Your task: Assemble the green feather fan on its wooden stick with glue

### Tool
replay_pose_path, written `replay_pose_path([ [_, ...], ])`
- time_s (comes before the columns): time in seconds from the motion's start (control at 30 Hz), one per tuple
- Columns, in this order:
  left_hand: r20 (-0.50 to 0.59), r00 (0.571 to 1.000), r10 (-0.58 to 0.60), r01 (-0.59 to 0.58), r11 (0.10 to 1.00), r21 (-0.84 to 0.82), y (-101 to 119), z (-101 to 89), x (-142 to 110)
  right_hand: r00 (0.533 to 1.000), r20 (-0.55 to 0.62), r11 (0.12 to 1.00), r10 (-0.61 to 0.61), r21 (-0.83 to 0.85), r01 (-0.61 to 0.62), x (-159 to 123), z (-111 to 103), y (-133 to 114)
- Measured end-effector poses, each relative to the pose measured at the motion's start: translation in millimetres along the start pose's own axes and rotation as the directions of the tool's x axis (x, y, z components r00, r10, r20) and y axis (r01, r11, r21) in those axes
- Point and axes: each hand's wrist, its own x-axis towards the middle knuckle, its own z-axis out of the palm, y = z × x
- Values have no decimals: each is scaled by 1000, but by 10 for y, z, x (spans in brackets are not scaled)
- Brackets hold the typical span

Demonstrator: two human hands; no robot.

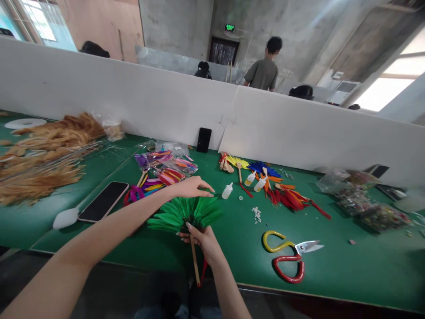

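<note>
In front of me a green feather fan (186,212) is spread above the table's near edge. My right hand (202,241) is closed around the base of the fan, where its feathers meet the wooden handle (195,263). A red tassel hangs beside that handle. Stretched across over the feathers, my left hand (195,185) holds nothing, its fingers extended to the right. Just past those fingertips, apart from them, stands a small white-capped glue bottle (227,191). Two more small bottles with yellow labels, one of them a glue bottle (250,178), stand farther right.
Scissors (294,254) with yellow and red handles lie right. White beads (256,215) are scattered nearby. Finished-looking feather fans (265,169) lie at the back. Left are a phone (104,201), bagged feathers (166,166) and tan fibres (59,150). A white partition (166,104) borders the table.
</note>
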Motion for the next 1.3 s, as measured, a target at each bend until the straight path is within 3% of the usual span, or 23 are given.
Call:
replay_pose_path([
  [0.17,-23,999,33,-31,995,98,-63,-63,-9,1000,-2,1000,4,-8,-4,-3,6,-1],
  [0.3,-49,999,-6,14,985,174,-57,-63,-14,1000,-3,1000,6,-7,-6,4,12,-6],
  [0.83,-95,995,13,0,991,132,-89,-83,-21,1000,16,1000,-3,-14,4,-37,26,-61],
  [1.07,-89,995,55,-50,997,56,-56,-264,-61,999,40,1000,3,9,-4,-57,24,-79],
  [1.3,-320,943,86,-26,982,188,-18,-352,-72,994,109,999,-11,-31,15,-75,-23,-66],
])
